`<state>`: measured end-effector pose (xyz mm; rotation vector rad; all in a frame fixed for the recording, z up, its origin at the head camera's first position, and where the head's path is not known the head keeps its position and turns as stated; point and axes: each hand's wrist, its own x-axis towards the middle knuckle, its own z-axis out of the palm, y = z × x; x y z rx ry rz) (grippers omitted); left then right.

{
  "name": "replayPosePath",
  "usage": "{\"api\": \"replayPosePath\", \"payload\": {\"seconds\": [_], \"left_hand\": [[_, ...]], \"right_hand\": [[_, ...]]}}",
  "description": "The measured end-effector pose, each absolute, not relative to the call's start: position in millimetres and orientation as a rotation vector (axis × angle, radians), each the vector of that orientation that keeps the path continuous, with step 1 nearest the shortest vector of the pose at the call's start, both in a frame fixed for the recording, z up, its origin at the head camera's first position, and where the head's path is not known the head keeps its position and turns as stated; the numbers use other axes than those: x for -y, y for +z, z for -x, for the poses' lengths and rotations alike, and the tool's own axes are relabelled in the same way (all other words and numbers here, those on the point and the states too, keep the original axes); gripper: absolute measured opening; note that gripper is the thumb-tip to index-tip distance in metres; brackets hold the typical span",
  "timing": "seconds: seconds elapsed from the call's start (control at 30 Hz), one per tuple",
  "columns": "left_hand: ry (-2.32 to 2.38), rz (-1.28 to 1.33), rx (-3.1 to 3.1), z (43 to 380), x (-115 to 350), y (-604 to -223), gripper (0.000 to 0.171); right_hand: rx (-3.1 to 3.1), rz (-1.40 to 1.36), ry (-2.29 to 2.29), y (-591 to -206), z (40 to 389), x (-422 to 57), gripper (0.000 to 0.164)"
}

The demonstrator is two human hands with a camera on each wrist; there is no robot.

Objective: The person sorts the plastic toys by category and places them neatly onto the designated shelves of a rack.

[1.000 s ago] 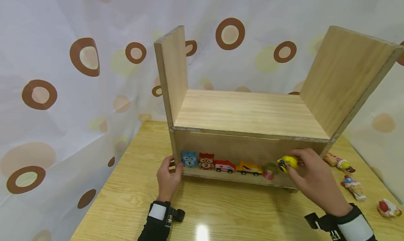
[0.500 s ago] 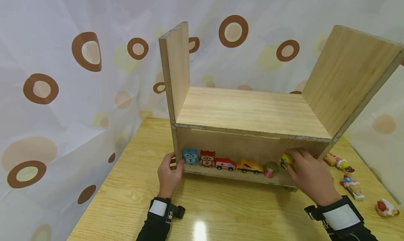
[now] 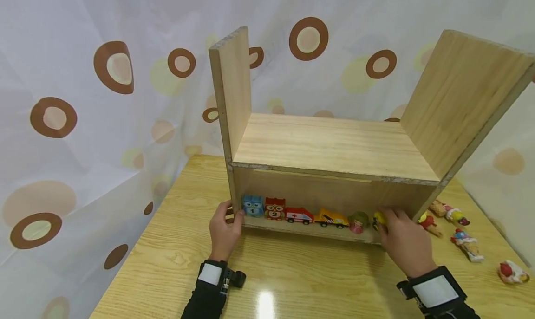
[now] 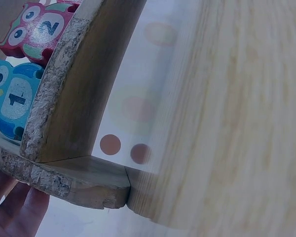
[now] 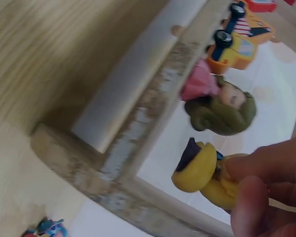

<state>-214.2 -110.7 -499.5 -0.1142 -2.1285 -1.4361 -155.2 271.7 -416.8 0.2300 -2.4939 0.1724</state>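
A wooden shelf unit stands on the table, open at the front. My left hand holds the lower end of its left side panel. At the right end of the lower compartment, my right hand pinches a small yellow toy figure between thumb and fingers, which hide part of it. Left of that figure a doll with olive-green hair stands close by. Further left in the row are a yellow toy truck, a red-and-white toy ambulance, a red owl block and a blue owl block.
Right of the shelf unit, several ice-cream-like toys lie on the wooden table, among them a cone with a blue top and a white one with a red ball. A dotted sheet hangs behind.
My right hand has lowered the yellow figure and drawn it inside the compartment's right end, uncovering another toy on the table beside the unit. My left hand stays on the side panel.
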Motion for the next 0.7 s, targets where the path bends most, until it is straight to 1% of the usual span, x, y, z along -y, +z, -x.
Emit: {"api": "replayPosePath", "payload": {"seconds": [0.4, 0.7], "left_hand": [[-1.433, 0.132, 2.124, 216, 110, -500, 0.028], [-1.444, 0.119, 2.13, 214, 111, -499, 0.03]], "right_hand": [[2.463, -0.226, 0.132, -434, 155, -276, 0.035], [2.506, -0.183, 0.173, -436, 157, -276, 0.035]]}}
